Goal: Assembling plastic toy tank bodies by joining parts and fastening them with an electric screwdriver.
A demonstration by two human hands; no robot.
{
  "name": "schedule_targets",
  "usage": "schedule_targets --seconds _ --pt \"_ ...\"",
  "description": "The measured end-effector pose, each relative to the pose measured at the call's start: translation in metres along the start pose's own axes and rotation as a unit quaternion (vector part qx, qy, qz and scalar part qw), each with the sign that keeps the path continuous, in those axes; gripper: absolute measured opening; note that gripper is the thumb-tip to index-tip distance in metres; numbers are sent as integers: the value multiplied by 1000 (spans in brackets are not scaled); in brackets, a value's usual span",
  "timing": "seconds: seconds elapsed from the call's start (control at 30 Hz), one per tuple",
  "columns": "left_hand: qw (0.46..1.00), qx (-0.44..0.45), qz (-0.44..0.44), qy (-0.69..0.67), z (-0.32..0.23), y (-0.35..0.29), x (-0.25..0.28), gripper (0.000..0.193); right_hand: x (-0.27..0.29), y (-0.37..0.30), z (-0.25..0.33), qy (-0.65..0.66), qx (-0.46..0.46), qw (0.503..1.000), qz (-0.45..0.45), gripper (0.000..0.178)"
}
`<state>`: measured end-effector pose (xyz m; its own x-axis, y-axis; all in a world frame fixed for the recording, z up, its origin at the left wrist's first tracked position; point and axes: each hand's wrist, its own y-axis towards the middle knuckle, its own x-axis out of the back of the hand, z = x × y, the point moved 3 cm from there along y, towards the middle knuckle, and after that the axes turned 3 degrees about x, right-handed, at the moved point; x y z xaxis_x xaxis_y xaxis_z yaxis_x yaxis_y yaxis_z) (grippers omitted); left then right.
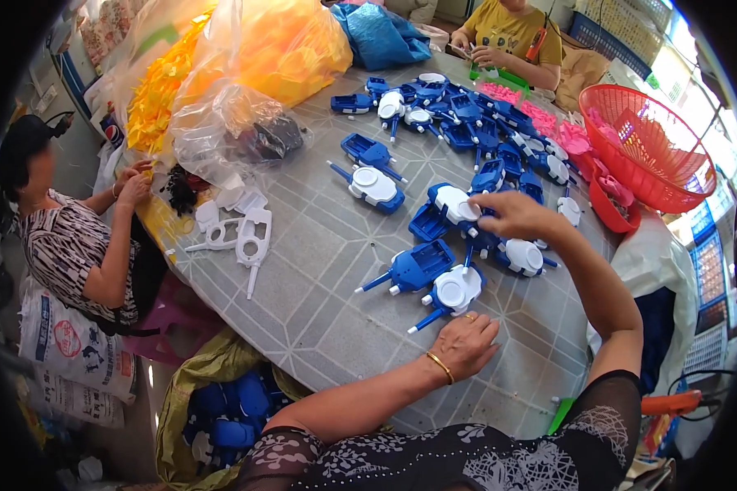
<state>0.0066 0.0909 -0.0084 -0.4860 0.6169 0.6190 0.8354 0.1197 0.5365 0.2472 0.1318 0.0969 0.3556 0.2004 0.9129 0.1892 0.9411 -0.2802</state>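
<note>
My right hand point(512, 216) reaches over the table with its fingertips at the round disc of a blue-and-white plastic toy part point(453, 202); thumb and index finger look closed at its edge. My left hand point(464, 346), with a gold bangle at the wrist, rests on the tabletop with its fingers curled; what they hold, if anything, is hidden. Just beyond it lies another blue-and-white toy part point(455, 289) with a thin white-tipped rod. Beside that is an open blue toy shell point(420, 266). More such parts lie near my right forearm, one being a white-topped piece point(522, 257).
A heap of blue toy parts point(467, 110) covers the far side. Pink pieces point(540, 119) and a red basket point(647, 147) stand right. Left are white frames point(254, 237) and yellow-filled bags point(278, 49). Co-workers sit left point(82, 245) and far point(512, 41). A sack point(176, 409) stands below.
</note>
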Motion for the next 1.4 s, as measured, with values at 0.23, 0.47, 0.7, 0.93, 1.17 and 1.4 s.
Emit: schedule_targets --seconds 0.23,0.47,0.7,0.93,1.17,1.4 --pt "998 -39 20 -44 -8 0 -11 27 40 118 -111 -97 -170 930 -311 75" --pt "998 -29 43 -45 -7 -3 -15 26 34 194 -116 -9 -363 904 -227 116" --pt "998 -37 35 -39 -5 -3 -9 27 19 181 -103 -159 -209 940 -217 89" --pt "997 -50 46 -41 -8 0 -14 29 -33 112 -109 -212 18 937 -277 36" --pt "997 -51 47 -39 -10 0 -10 30 -26 100 -74 3 57 912 -407 14" --pt "996 -54 33 -59 -10 3 -14 29 8 193 -127 62 -246 871 -421 61"
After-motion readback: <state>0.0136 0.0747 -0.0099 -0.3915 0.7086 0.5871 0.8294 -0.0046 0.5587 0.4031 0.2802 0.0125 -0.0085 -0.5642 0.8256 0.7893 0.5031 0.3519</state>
